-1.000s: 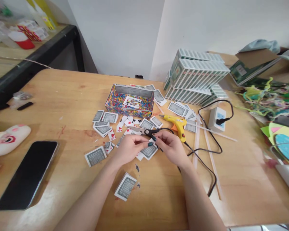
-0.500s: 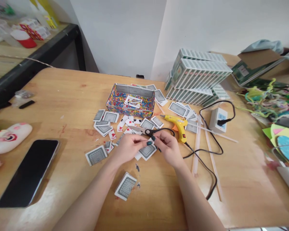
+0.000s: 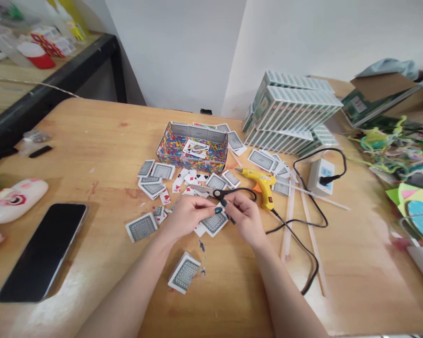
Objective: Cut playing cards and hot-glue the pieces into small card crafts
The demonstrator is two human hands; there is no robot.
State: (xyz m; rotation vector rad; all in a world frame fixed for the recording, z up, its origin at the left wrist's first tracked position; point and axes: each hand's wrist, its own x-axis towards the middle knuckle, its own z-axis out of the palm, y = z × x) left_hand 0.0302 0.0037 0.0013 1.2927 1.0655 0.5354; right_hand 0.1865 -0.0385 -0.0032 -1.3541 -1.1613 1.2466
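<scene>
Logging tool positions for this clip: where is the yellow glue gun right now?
In the head view, the yellow glue gun lies on the table, just right of the scissors and beyond the right hand.

- Clock read from between the left hand (image 3: 187,218) and right hand (image 3: 246,217): scissors (image 3: 217,193) at twelve, patterned box (image 3: 192,162) beyond.
- One o'clock's walled by stacked packs (image 3: 296,110).
- Two: glue gun (image 3: 266,185) blocks; power strip (image 3: 320,176) farther out.
- Three to four, black cable (image 3: 316,263) and clear sticks (image 3: 312,234) cross the way.
- Ten: wide lane over the tabletop (image 3: 98,141), past the loose cards (image 3: 142,227).
- Seven: card stack (image 3: 184,273); phone (image 3: 44,253) past eight, with a gap between.
- Six: room between the forearms.
</scene>
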